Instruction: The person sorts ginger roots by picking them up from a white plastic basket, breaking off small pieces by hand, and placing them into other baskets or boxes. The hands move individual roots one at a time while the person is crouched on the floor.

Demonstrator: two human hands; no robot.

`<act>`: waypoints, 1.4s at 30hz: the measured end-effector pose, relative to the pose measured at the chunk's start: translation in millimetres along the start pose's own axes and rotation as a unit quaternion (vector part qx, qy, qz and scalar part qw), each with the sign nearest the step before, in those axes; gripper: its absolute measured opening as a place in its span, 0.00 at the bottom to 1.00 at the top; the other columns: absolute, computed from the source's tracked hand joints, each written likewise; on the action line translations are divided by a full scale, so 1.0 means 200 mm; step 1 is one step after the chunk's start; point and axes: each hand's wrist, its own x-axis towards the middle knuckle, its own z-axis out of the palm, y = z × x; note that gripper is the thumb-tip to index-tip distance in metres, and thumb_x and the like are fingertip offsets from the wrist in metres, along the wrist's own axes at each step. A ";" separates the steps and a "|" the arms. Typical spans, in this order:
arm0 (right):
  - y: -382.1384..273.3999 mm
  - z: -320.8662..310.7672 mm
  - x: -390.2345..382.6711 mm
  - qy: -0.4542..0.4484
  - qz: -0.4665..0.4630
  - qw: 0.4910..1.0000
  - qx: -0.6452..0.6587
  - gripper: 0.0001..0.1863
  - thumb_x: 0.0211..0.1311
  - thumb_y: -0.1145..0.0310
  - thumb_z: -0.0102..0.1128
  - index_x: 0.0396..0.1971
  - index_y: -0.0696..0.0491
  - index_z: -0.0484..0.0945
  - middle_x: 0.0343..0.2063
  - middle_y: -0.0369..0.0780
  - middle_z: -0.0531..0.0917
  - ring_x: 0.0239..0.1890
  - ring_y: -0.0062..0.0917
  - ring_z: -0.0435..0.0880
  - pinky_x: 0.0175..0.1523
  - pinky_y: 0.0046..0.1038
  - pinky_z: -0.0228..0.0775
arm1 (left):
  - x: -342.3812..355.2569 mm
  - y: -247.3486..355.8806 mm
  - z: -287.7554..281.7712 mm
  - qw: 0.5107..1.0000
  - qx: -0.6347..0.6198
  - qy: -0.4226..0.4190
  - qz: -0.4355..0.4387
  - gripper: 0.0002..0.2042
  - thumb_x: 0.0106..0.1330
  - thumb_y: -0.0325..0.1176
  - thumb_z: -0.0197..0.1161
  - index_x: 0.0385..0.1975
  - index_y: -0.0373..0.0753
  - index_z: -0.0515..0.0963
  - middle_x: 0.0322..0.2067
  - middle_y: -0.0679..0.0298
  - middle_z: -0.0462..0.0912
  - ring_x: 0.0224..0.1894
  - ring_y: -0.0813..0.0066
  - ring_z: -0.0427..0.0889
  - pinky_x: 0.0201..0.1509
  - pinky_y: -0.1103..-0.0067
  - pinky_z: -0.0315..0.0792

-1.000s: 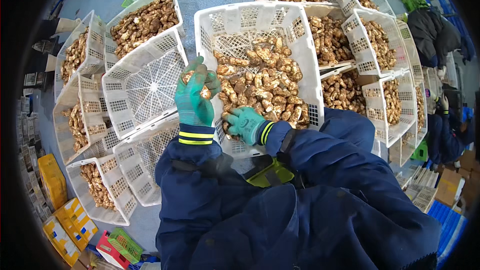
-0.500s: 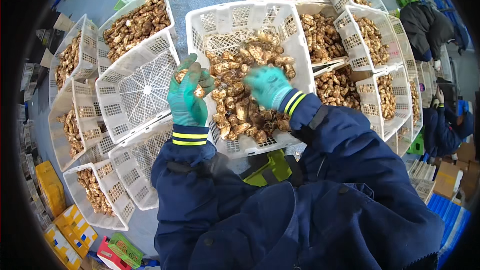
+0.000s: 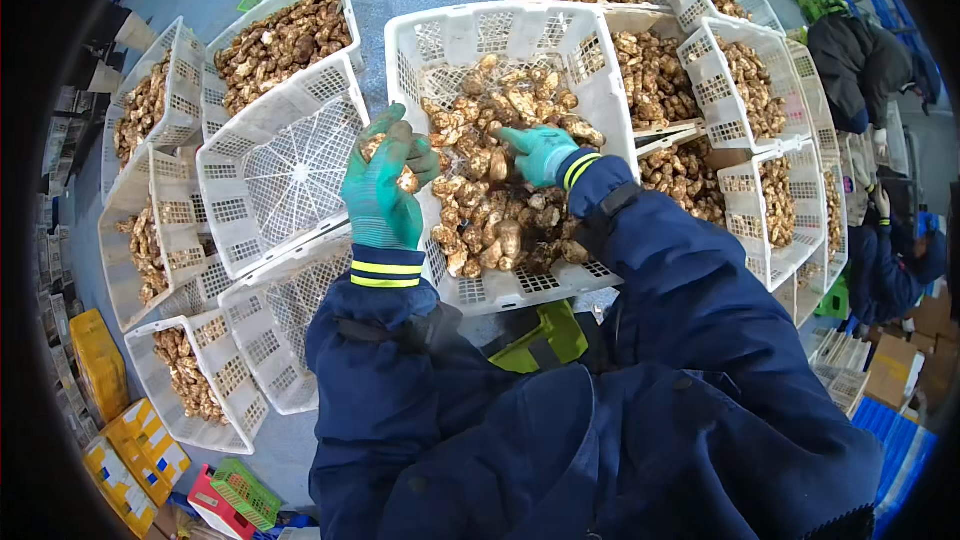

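Note:
A large white slatted crate stands in front of me, holding a heap of knobbly brown-and-cream produce, like tubers or stubby mushrooms; the exact kind is unclear. Over the crate's left wall, my left hand, in a green glove with dirty fingertips, is closed around a knobbly piece. Its pale end shows between the fingers. My right hand, gloved the same way, reaches over the middle of the heap. Its forefinger is stretched out leftward against the pieces, and nothing shows in its grasp; the lower fingers are partly hidden.
A white crate with bare mesh showing leans at my left. More crates of the same produce surround me on both sides. A green-yellow object sits low between my body and the large crate. Another person bends over at far right.
My right hand has slowed from a blur and moved slightly right, its forefinger now showing against the heap. My left hand still holds its piece. The whole view has shifted a little.

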 end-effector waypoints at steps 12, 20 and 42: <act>-0.22 0.20 0.04 0.150 -0.175 0.960 -0.158 0.25 0.50 0.68 0.54 0.53 0.49 0.70 0.53 0.41 0.71 0.58 0.36 0.65 0.56 0.39 0.62 | -0.05 0.02 0.09 0.999 0.009 0.044 -0.005 0.18 0.59 0.27 0.58 0.50 0.31 0.68 0.23 0.65 0.73 0.19 0.80 0.69 0.21 0.82 0.67; -0.24 0.06 0.04 0.110 -0.008 0.989 -0.102 0.20 0.51 0.59 0.58 0.46 0.47 0.74 0.40 0.40 0.78 0.45 0.31 0.75 0.48 0.33 0.66 | -0.04 0.01 -0.06 0.998 0.009 -0.059 0.001 0.29 0.62 0.39 0.54 0.60 0.30 0.58 0.58 0.45 0.63 0.61 0.51 0.63 0.63 0.60 0.60; 0.24 -0.11 -0.04 0.118 0.149 0.978 0.090 0.14 0.56 0.63 0.48 0.40 0.48 0.77 0.43 0.45 0.79 0.48 0.39 0.77 0.54 0.36 0.66 | 0.06 -0.04 -0.17 0.918 -0.264 -0.283 -0.089 0.24 0.66 0.44 0.50 0.55 0.32 0.62 0.48 0.44 0.72 0.50 0.48 0.75 0.57 0.57 0.70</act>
